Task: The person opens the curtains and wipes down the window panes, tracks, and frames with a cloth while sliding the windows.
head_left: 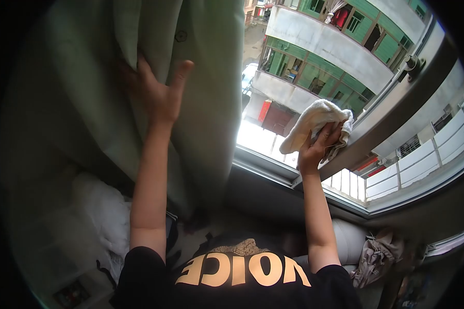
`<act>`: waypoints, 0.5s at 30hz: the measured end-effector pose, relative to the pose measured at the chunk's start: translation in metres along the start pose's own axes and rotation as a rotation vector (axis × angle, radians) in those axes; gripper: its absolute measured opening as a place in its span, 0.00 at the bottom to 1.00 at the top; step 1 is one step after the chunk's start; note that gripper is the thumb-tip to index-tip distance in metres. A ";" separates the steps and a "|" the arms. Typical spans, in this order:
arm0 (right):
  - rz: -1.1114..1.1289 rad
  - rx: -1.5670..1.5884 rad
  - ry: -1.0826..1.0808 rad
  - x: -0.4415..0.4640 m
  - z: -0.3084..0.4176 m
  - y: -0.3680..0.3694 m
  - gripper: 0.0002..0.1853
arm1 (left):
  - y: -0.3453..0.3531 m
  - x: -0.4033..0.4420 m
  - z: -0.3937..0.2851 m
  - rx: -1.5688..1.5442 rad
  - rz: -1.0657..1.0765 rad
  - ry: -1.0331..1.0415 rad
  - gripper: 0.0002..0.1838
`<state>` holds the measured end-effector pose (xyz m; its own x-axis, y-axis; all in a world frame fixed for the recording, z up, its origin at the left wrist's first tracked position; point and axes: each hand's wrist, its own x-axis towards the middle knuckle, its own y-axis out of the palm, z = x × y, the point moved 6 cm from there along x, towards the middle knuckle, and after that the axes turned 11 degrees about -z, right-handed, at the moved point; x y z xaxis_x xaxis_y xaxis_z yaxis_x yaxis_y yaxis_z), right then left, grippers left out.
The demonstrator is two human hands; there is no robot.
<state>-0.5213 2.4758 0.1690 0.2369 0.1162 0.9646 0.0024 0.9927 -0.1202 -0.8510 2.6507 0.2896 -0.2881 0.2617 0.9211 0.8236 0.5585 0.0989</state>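
Note:
My left hand (160, 95) is raised against the pale green curtain (211, 82), thumb spread away from the other fingers, which rest on the folds. Some of those fingertips are lost in shadow. On the right, my right hand (319, 147) grips a cream-white cloth (314, 118), bunched and partly hanging over the fingers. The cloth is at the window, beside the dark vertical frame bar (376, 139). Whether it touches the glass I cannot tell.
A window latch (411, 66) sits on the frame above my right hand. The sill track (265, 167) runs below. White plastic bags (100, 206) lie at lower left; a grey-white roll (348, 239) and crumpled beige fabric (379, 257) are at lower right. Outside stands a building (325, 36).

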 end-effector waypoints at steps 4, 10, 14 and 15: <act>-0.103 -0.039 -0.164 0.073 0.024 -0.009 0.37 | 0.030 -0.046 -0.037 0.126 -0.050 0.131 0.71; -0.109 -0.097 -0.315 0.131 0.037 -0.010 0.35 | 0.052 -0.055 -0.038 0.165 -0.004 0.187 0.56; -0.215 -0.187 -0.301 0.144 0.041 -0.017 0.33 | 0.029 -0.044 -0.015 0.136 0.099 0.083 0.44; -0.248 -0.176 -0.269 0.142 0.041 -0.015 0.33 | 0.025 -0.042 -0.010 0.053 0.101 0.087 0.41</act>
<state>-0.5274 2.4788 0.3175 -0.0541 -0.0992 0.9936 0.1995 0.9739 0.1081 -0.8137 2.6456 0.2573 -0.1598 0.2503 0.9549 0.8186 0.5742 -0.0135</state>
